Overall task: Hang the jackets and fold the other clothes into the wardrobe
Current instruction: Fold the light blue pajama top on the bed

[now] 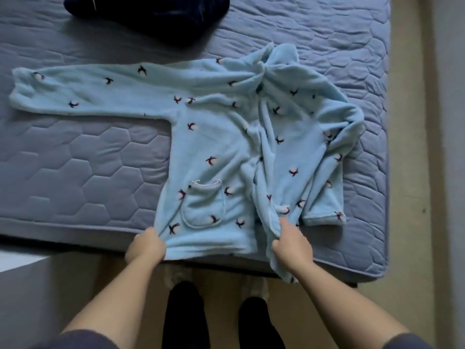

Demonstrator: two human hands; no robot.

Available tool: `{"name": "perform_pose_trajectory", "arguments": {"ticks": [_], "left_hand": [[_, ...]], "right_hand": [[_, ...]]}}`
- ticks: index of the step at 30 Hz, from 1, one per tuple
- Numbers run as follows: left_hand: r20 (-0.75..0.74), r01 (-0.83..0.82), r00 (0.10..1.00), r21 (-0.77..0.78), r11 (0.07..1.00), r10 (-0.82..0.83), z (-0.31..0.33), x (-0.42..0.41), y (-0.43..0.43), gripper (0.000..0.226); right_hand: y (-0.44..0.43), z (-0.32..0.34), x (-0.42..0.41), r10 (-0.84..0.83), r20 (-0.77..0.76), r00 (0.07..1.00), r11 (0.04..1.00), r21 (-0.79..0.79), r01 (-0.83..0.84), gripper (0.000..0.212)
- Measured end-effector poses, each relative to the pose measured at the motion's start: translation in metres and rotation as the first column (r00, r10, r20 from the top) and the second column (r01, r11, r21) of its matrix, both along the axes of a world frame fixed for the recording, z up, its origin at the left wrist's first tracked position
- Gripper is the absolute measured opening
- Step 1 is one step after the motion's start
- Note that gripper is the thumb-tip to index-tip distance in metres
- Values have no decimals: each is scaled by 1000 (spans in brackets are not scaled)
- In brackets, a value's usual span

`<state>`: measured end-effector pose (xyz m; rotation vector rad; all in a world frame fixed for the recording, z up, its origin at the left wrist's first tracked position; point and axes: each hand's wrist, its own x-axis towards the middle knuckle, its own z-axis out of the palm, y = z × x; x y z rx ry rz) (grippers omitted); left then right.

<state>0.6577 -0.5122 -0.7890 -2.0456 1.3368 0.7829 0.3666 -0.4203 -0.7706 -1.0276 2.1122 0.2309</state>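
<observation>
Light-blue fleece top (pixel 214 147) spread on mattress (pixel 75 159) | left hand (pixel 146 244), right hand (pixel 293 244) fingers clenched gripping hem | pocket (pixel 202 205) contents hidden

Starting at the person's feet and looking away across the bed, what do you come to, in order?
Black trouser legs → hands, left hand and right hand, gripping the hem → light blue fleece top spread on the quilted mattress → dark navy garment at the far edge.

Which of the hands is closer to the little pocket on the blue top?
The left hand. It grips the hem just below and left of the pocket; the right hand grips the bunched front edge further off to the pocket's right.
</observation>
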Motion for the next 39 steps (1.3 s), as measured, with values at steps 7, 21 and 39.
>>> {"name": "perform_pose_trajectory", "arguments": {"ticks": [7,21,39], "left_hand": [[189,54,981,-62,997,-42,12,35,4,29],[-706,-868,294,84,489,644,-24,52,44,35],[-421,-712,453,359,603,786,-6,-2,99,17]], "right_hand": [[43,-2,-30,64,-137,989,977,212,-34,62],[105,-39,-40,-815,299,496,519,-2,855,24],[133,-17,0,-839,511,-187,-196,37,980,30]]}}
